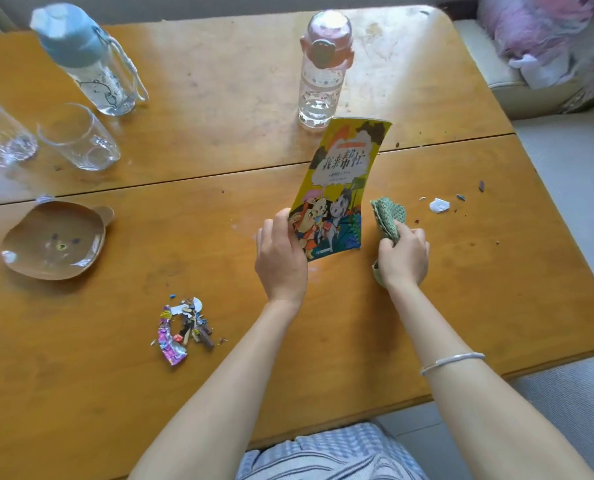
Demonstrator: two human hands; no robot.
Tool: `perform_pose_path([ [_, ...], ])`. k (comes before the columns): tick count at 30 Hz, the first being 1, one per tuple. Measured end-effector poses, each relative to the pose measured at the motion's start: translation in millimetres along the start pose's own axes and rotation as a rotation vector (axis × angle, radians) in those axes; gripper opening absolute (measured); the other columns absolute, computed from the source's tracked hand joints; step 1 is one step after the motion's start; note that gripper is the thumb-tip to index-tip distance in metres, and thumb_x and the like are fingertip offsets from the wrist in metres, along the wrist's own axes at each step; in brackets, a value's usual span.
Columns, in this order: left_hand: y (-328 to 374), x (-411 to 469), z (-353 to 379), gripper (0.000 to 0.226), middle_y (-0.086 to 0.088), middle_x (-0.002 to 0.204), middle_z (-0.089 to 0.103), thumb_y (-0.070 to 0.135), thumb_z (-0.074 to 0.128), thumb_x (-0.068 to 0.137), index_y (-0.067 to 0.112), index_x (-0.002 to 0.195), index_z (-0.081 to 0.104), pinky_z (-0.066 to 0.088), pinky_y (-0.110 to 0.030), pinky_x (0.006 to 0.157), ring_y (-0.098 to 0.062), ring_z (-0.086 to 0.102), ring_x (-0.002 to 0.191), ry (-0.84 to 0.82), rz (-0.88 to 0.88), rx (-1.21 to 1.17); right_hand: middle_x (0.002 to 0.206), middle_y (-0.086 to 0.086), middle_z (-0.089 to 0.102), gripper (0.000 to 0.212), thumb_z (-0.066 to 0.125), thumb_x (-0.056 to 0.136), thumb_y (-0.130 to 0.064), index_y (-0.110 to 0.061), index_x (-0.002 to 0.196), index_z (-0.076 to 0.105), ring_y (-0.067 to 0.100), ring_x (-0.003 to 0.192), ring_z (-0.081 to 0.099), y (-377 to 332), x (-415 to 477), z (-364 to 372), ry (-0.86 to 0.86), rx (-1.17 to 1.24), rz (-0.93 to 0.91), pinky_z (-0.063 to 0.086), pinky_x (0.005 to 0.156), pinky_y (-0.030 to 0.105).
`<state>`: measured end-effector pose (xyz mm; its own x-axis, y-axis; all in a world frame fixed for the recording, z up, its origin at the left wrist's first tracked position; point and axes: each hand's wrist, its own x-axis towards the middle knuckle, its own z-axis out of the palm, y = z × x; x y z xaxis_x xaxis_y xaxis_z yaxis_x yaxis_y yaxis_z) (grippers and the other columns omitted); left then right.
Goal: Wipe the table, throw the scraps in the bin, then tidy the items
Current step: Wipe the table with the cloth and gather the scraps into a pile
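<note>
The only readable writing stands on the cover of the yellow picture book (337,188), held up over the right half of the tabletop (219,209) near its middle seam. Large dark Chinese characters on a pale cloud-shaped panel in the cover's upper half read "我来帮忙". A thin orange strip above them and small lines of print just below them carry text too small to make out. The printed motifs on the blue-lidded bottle (91,64) and the pink-lidded bottle (321,69) near the far edge show no legible words.
</note>
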<state>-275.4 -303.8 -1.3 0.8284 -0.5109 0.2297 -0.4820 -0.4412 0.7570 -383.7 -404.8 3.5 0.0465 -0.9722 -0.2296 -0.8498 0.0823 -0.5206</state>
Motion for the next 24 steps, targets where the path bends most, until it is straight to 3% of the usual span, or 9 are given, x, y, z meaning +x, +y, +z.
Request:
perform_pose_path([
  [3,-10.4,6.4,-11.4,0.022,-0.015,0.080,0.059,0.020,0.032,0.088,0.021,0.108,0.041,0.035,-0.025,0.046,-0.018,0.041,0.078,0.042,0.052,0.050,0.129,0.011,0.048,0.047,0.040,0.087,-0.007,-0.017,0.133,0.046,0.030,0.122,0.039,-6.3,-11.5,8.3,-0.008,0.008,0.009,0.039,0.096,0.038],
  [7,-22.5,19.9,-25.4,0.025,-0.018,0.092,0.058,0.017,0.034,0.086,0.022,0.108,0.045,0.035,-0.024,0.046,-0.029,0.056,0.077,0.035,0.098,0.049,0.131,0.011,0.047,0.045,0.041,0.088,-0.008,-0.016,0.132,0.045,0.028,0.123,0.038,-18.2,-22.7,17.0,-0.022,0.017,0.013,0.039,0.095,0.039],
  [10,-23.3,30.6,-33.9,0.030,-0.020,0.107,0.056,0.012,0.039,0.093,0.010,0.117,0.056,0.040,-0.027,0.062,-0.031,0.057,0.089,0.035,-0.147,-0.129,0.131,0.011,0.047,0.045,0.042,0.088,-0.008,-0.015,0.132,0.046,0.029,0.123,0.039,-29.1,-29.9,22.8,-0.022,0.022,-0.014,0.037,0.096,0.037],
  [12,-30.2,44.0,-39.8,0.029,-0.018,0.114,0.058,0.009,0.044,0.094,0.006,0.121,0.056,0.037,-0.022,0.077,-0.028,0.055,0.101,0.050,-0.357,-0.252,0.130,0.012,0.048,0.045,0.042,0.087,-0.007,-0.015,0.131,0.047,0.030,0.122,0.040,-36.7,-32.8,27.0,-0.012,0.018,-0.034,0.037,0.096,0.036],
  [16,-58.6,75.5,-57.6,0.030,-0.016,0.120,0.059,0.011,0.047,0.093,0.008,0.122,0.055,0.038,-0.026,0.092,-0.026,0.055,0.111,0.119,-0.540,-0.277,0.129,0.011,0.048,0.046,0.042,0.087,-0.007,-0.016,0.131,0.047,0.029,0.122,0.040,-48.6,-33.2,36.0,-0.016,0.013,-0.046,0.037,0.095,0.035],
  [20,-88.2,95.1,-68.1,0.029,-0.013,0.119,0.062,0.011,0.047,0.093,0.009,0.120,0.057,0.042,-0.029,0.094,-0.025,0.057,0.109,0.170,-0.610,-0.276,0.129,0.011,0.048,0.046,0.042,0.086,-0.006,-0.016,0.131,0.048,0.029,0.122,0.040,-56.9,-35.0,48.3,-0.032,0.012,-0.042,0.037,0.094,0.034],
  [24,-110.0,104.9,-76.1,0.025,-0.006,0.109,0.066,0.013,0.047,0.093,0.013,0.115,0.059,0.044,-0.022,0.079,-0.013,0.057,0.089,0.254,-0.698,-0.256,0.128,0.010,0.049,0.046,0.042,0.086,-0.006,-0.017,0.130,0.048,0.028,0.121,0.040,-62.5,-36.0,58.8,-0.038,-0.001,-0.041,0.038,0.092,0.033],
])
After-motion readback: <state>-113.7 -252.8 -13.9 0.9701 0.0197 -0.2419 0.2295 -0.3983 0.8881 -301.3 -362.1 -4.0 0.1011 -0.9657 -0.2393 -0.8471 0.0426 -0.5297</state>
